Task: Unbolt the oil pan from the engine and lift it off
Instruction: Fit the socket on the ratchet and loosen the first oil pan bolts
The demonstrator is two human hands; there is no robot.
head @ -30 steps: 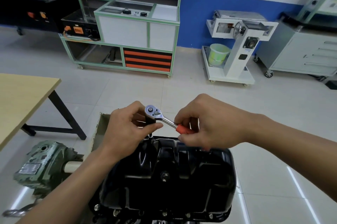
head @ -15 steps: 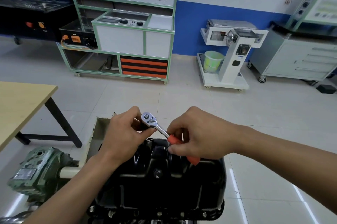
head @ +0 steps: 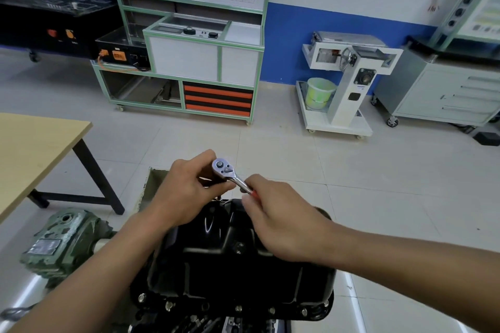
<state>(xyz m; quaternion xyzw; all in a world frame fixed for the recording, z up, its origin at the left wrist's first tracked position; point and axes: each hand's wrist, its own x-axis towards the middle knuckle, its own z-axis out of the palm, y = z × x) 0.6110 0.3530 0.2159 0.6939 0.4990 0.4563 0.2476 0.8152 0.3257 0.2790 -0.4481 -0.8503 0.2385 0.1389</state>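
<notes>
Oil pan (head: pixel 232 265): black and glossy, low in the centre of the view, seated on the engine (head: pixel 205 323); it sits in the same place as half a second ago.
Right hand (head: pixel 281 221): fingers curled round the ratchet (head: pixel 229 173) handle; since the earlier frame the hand has closed over the red grip (head: pixel 253 193), leaving only a sliver showing.
Left hand (head: pixel 186 192): fingers and thumb wrapped just beneath the ratchet head, as before.
Ratchet: chrome head up, at the pan's far edge; handle angled toward the person's right.
Bolts (head: pixel 238 307): small heads along the near flange.
Hidden: the engine is cut off by the bottom edge; the fastener under the ratchet is covered by the left hand.
</notes>
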